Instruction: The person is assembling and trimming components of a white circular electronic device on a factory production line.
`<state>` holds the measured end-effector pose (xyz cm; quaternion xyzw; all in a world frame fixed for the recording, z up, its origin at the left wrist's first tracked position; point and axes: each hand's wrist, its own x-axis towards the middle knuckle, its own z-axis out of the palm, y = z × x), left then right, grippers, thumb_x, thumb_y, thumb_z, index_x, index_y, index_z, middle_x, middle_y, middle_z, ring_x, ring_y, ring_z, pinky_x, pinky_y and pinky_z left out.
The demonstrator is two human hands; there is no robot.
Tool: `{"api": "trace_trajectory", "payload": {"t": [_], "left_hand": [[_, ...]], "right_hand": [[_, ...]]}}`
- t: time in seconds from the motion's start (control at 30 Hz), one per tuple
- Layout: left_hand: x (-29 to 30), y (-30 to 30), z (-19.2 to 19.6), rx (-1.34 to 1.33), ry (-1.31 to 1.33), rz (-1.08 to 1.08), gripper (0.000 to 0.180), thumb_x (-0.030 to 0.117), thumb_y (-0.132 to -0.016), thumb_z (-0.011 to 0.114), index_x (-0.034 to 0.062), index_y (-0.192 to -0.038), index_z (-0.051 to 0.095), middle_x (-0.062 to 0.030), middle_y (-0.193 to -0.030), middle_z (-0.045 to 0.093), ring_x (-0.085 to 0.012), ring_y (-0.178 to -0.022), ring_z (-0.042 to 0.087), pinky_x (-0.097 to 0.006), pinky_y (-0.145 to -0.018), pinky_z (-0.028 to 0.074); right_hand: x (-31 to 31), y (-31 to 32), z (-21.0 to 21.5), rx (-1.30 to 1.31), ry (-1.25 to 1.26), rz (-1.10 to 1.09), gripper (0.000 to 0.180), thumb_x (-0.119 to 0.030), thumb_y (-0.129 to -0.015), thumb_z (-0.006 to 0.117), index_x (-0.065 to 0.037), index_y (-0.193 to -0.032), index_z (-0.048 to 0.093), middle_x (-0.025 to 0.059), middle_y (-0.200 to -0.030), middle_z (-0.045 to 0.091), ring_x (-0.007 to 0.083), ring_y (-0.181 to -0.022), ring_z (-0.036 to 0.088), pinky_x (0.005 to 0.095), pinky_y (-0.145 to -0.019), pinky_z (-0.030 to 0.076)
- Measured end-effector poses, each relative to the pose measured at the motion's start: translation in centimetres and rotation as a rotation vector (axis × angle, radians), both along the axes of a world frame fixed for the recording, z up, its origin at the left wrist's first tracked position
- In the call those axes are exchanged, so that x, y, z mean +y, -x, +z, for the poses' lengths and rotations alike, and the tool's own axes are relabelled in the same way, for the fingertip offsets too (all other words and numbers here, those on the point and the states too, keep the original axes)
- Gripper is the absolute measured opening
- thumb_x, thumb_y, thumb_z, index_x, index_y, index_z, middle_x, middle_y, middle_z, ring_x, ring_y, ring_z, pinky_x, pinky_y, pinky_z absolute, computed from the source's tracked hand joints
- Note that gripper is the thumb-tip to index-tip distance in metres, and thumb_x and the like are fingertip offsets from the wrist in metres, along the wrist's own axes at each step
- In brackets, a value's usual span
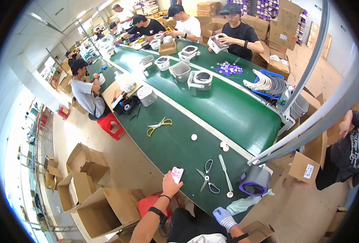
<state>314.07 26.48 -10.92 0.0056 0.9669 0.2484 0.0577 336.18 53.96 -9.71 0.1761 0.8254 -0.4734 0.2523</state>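
Note:
My left hand (172,186) is closed around a phone (177,174) with a lit white screen and pink writing, at the near edge of the green table. My right hand (224,218), in a pale glove with a striped cuff, rests low by the table edge. Its fingers are too small and foreshortened to read. Beside it lies a crumpled pale green cloth or bag (244,205). Dark-handled scissors (207,177) lie open between the hands, with a long pale strip-like handle (225,172) to their right. A grey tub with a purple rim (254,188) lies on its side farther right.
Yellow-handled scissors (160,126) and small white caps (194,137) lie farther up the table. A green conveyor (236,117) carries grey tubs (200,80). Co-workers sit across and at left. Open cardboard boxes (102,210) and a red stool (153,205) stand at lower left; metal posts rise at right.

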Motion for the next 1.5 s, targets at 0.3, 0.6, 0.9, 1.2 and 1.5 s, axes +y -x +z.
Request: {"api": "trace_trajectory", "payload": {"t": [0.3,0.6,0.9,1.2,1.5], "left_hand": [[-4.9,10.9,-1.6,0.07,0.129,-0.05,0.094,0.03,-0.069,0.086,-0.0004,-0.143,0.037,-0.0192,-0.13,0.051,-0.0386,-0.117,0.05,-0.046,-0.1,0.044],[-10.3,21.7,-1.6,0.032,0.141,-0.202,0.083,0.028,-0.065,0.08,-0.001,-0.133,0.044,-0.02,-0.124,0.049,-0.0403,-0.115,0.048,-0.047,-0.101,0.042],[-9.7,25.3,0.2,-0.026,0.182,-0.346,0.082,0.031,-0.064,0.081,0.0008,-0.132,0.045,-0.0188,-0.123,0.047,-0.0392,-0.112,0.047,-0.051,-0.093,0.044],[0.8,32.6,6.1,0.051,-0.16,-0.666,0.082,0.029,-0.079,0.078,-0.0056,-0.141,0.037,-0.0235,-0.135,0.046,-0.0397,-0.126,0.043,-0.05,-0.104,0.038],[25.9,46.5,-8.3,-0.287,-0.486,-0.588,0.05,0.034,-0.093,0.062,-0.0051,-0.122,0.053,-0.0208,-0.098,0.065,-0.0291,-0.085,0.067,-0.04,-0.072,0.056]], "right_hand": [[-2.0,-0.3,-4.2,-0.022,-0.007,-0.356,0.024,-0.026,-0.091,0.064,-0.002,-0.093,0.067,0.0089,-0.07,0.066,0.0175,-0.061,0.065,0.0334,-0.059,0.052],[-5.0,3.2,-2.8,-0.079,0.088,-0.791,0.019,-0.02,-0.093,0.063,-0.002,-0.091,0.066,0.0059,-0.064,0.061,0.0137,-0.053,0.058,0.0314,-0.049,0.049],[-15.6,5.8,0.0,-0.191,0.068,-1.234,0.015,-0.013,-0.095,0.056,-0.003,-0.089,0.064,0.005,-0.062,0.057,0.0125,-0.048,0.055,0.0298,-0.043,0.046],[-21.1,10.8,0.9,-0.194,0.033,-1.251,0.021,-0.024,-0.098,0.059,-0.003,-0.095,0.062,0.0059,-0.063,0.059,0.0142,-0.054,0.057,0.0315,-0.053,0.047],[-22.9,6.6,-1.0,-0.231,-0.078,-1.158,0.023,-0.027,-0.094,0.061,-0.004,-0.092,0.064,0.0127,-0.072,0.067,0.0248,-0.065,0.066,0.039,-0.062,0.051]]}}
